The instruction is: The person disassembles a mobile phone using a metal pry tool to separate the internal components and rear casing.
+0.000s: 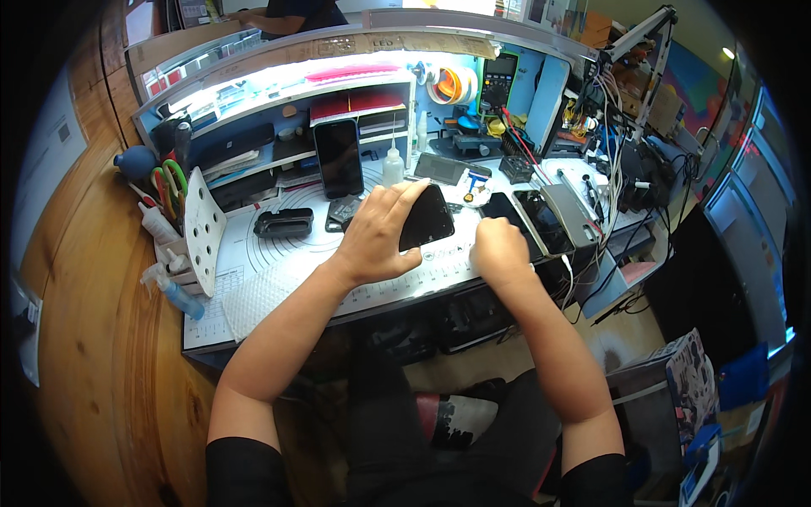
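My left hand (378,230) grips a black smartphone (431,215) by its left side, thumb at the lower edge and fingers along the top. The phone is tilted over the white work mat (372,291). Just right of it, my right hand (501,247) is closed like a fist; whatever its fingers hold, if anything, is hidden. Beside that hand lie two more dark phones, one partly covered by it and another (541,221) farther right. Behind my left hand a dark phone (339,159) stands upright, next to a white dropper bottle (393,165).
A black tray-like holder (284,223) and bubble wrap (253,308) lie on the left of the mat. A perforated white tool rack (201,232) holds bottles and pliers. Cables hang along the right edge (604,194). Lit shelves, solder spools (452,84) and a multimeter (497,83) line the back.
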Demonstrator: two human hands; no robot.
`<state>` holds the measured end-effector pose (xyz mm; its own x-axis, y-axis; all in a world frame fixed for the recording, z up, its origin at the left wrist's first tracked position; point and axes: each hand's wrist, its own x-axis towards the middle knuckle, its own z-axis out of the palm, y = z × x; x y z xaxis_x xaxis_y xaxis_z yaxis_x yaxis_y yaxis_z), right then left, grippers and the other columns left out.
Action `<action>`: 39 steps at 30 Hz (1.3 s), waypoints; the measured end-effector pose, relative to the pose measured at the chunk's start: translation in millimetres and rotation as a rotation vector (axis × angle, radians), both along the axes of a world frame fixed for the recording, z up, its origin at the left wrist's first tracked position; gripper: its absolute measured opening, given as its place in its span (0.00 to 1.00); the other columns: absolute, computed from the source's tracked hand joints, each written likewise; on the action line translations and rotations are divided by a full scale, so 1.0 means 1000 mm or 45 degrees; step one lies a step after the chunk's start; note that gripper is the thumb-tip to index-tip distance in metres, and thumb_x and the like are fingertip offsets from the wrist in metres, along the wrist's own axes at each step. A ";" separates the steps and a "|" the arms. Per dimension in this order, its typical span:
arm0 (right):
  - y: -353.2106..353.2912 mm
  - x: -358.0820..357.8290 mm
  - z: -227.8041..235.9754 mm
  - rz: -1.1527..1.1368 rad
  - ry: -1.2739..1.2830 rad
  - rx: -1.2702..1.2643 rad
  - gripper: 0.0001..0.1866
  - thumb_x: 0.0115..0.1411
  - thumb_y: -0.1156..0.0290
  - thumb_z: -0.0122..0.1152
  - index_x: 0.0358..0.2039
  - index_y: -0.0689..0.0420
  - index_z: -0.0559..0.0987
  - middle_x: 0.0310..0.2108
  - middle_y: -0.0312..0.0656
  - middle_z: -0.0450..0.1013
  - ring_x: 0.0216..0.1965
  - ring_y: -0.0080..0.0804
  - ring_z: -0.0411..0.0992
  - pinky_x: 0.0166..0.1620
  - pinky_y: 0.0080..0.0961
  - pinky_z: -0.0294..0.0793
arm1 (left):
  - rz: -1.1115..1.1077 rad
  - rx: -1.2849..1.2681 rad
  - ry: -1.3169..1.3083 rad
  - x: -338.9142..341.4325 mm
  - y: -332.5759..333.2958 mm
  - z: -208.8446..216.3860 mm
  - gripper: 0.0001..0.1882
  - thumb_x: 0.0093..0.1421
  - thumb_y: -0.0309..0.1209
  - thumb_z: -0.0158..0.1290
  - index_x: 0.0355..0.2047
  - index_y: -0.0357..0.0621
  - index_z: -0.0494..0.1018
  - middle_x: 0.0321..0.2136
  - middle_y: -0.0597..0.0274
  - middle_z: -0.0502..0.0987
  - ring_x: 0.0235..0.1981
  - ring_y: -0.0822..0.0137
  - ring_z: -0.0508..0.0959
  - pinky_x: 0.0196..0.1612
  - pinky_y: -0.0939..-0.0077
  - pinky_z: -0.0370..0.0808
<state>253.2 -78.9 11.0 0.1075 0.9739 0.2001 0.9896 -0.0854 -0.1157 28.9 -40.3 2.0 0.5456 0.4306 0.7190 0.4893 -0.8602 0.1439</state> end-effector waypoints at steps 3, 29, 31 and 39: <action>0.001 0.029 -0.011 0.082 0.332 0.157 0.10 0.57 0.73 0.68 0.33 0.69 0.84 0.34 0.59 0.83 0.36 0.49 0.85 0.42 0.40 0.85 | 0.008 0.005 -0.016 -0.002 -0.001 -0.001 0.47 0.45 0.36 0.66 0.67 0.40 0.64 0.54 0.48 0.73 0.49 0.47 0.73 0.58 0.57 0.71; -0.022 -0.014 -0.069 0.478 1.956 0.701 0.08 0.69 0.76 0.63 0.46 0.66 0.79 0.32 0.42 0.81 0.31 0.24 0.80 0.36 0.22 0.82 | 0.084 0.027 0.242 0.008 0.003 -0.013 0.47 0.42 0.38 0.69 0.65 0.43 0.70 0.52 0.51 0.77 0.52 0.50 0.76 0.56 0.58 0.75; -0.021 -0.011 -0.070 0.495 1.939 0.679 0.08 0.69 0.76 0.63 0.46 0.66 0.79 0.33 0.42 0.81 0.31 0.24 0.80 0.36 0.22 0.82 | 0.080 0.025 0.238 0.009 0.003 -0.013 0.46 0.42 0.37 0.69 0.65 0.43 0.70 0.52 0.51 0.77 0.52 0.50 0.76 0.56 0.58 0.75; -0.020 -0.001 -0.068 0.654 1.907 0.759 0.09 0.67 0.81 0.64 0.46 0.68 0.82 0.45 0.46 0.81 0.45 0.28 0.80 0.48 0.21 0.80 | 0.084 -0.008 0.244 0.008 0.002 -0.012 0.46 0.43 0.38 0.69 0.65 0.43 0.70 0.52 0.50 0.77 0.51 0.50 0.76 0.56 0.57 0.75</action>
